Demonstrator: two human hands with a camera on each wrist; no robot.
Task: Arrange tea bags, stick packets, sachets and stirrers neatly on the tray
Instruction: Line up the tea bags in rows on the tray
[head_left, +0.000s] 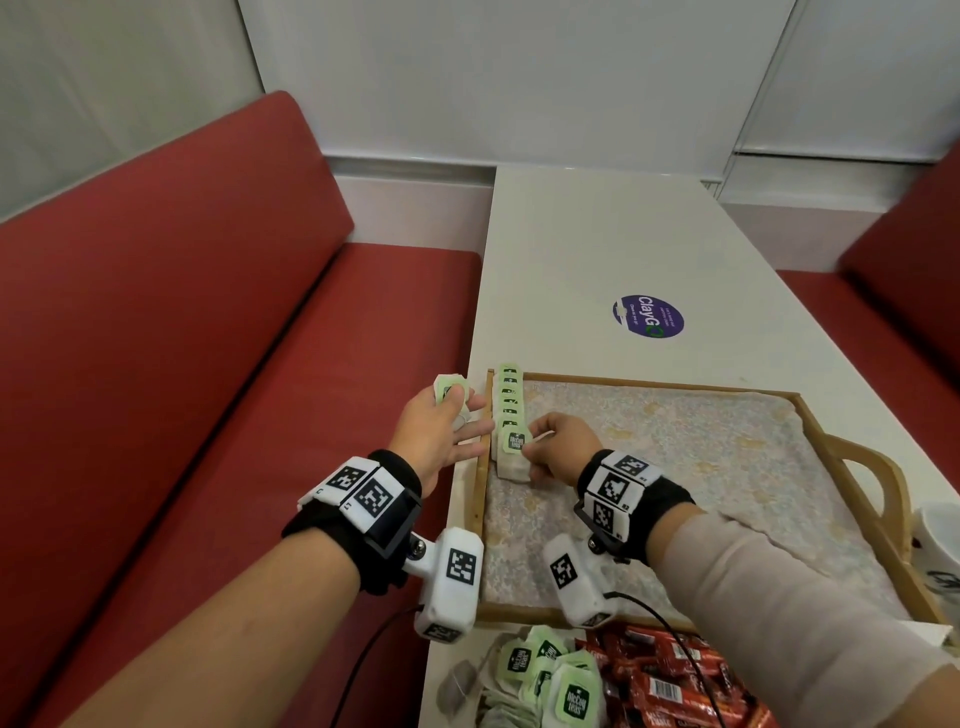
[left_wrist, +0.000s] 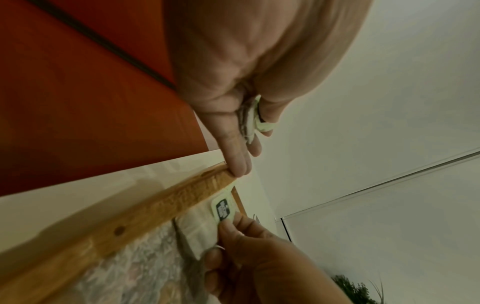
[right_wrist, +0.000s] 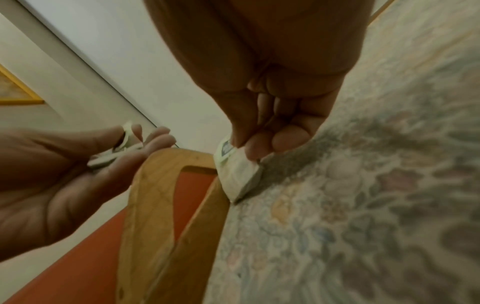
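Crinkly red packets (head_left: 670, 680); right fingers (head_left: 535, 439) pinch papery tea bag (head_left: 511, 452).

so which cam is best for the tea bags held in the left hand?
Head view: the tea bags show a green tag above the left hand, thumb curled over them, beside the tray. Left wrist view shows only their edges between thumb and fingers. Right wrist view shows them blurred, lying across the fingers.

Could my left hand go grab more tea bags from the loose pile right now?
Probably not cleanly: the left hand already holds spare tea bags under its thumb, though nothing blocks the loose pile.
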